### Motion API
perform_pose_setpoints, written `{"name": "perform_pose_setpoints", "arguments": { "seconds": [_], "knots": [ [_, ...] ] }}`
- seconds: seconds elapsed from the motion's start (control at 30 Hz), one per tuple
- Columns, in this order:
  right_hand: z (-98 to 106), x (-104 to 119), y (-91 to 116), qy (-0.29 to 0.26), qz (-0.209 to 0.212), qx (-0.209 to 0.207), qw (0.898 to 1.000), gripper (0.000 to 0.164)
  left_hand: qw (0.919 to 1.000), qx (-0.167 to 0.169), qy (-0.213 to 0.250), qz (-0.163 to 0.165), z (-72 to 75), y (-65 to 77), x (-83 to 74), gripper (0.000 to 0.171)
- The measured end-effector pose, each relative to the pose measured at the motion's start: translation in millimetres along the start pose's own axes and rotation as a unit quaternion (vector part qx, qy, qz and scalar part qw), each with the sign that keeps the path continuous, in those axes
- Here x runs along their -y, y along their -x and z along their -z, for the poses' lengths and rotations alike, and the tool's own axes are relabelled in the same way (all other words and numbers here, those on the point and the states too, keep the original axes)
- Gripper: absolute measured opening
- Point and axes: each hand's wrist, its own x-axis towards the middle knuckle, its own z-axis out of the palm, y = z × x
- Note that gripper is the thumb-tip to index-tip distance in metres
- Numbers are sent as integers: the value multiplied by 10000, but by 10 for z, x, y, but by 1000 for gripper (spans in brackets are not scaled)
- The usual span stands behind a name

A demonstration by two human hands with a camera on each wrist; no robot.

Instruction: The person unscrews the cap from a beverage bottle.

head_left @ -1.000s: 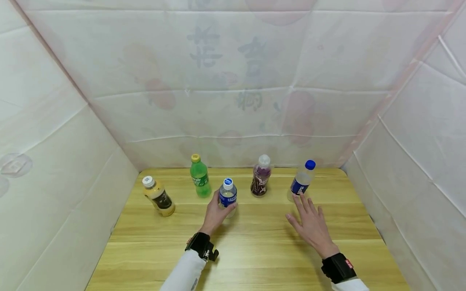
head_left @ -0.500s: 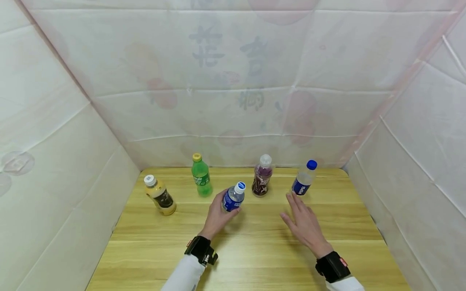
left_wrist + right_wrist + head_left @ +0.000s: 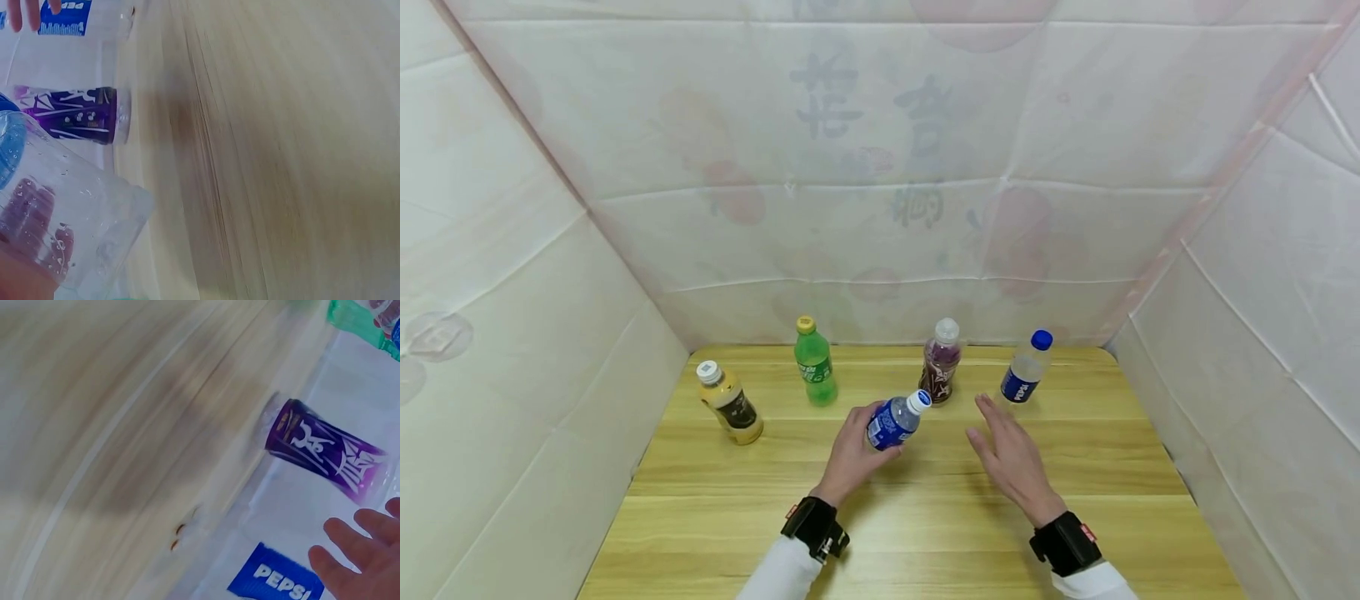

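Note:
My left hand [image 3: 852,456] grips a clear bottle with a blue label and white cap [image 3: 892,422], tilted so its cap leans to the right. In the left wrist view the base of that clear bottle [image 3: 106,219] hangs off the table, with water drops inside. My right hand [image 3: 1017,467] is held above the table with fingers extended and nothing in them. Nearest to it stand a Pepsi bottle with a blue cap [image 3: 1027,367] and a purple drink bottle with a dark label [image 3: 940,362]. Both also show in the right wrist view, the purple bottle [image 3: 331,447] beyond the fingertips.
A green bottle with a yellow cap [image 3: 815,367] stands at the back, left of centre. Farther left is a yellow drink bottle with a white cap [image 3: 732,408]. The wooden table [image 3: 925,542] is bounded by white cloth walls [image 3: 880,233] at the back and sides.
My left hand has lifted the blue-labelled bottle, tipped it and carried it to the right. My right hand has moved left, away from the Pepsi bottle. The other bottles stay put.

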Motion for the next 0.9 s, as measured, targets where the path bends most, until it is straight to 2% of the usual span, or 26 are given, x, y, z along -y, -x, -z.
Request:
{"name": "perform_pose_setpoints", "arguments": {
  "seconds": [0.4, 0.57, 0.9],
  "knots": [
    [-106, 224, -147, -265, 101, -392, 9988, 41, 9961, 2, -777, -407, -56, 76, -42, 82],
    [-141, 360, -206, -444, 49, -399, 9982, 39, 9937, -15, -983, -534, -94, 90, -44, 80],
    [-178, 579, -327, -784, -99, -499, 9956, 35, 9918, 59, -1142, -571, -111, 96, -71, 79]
  ]
}}
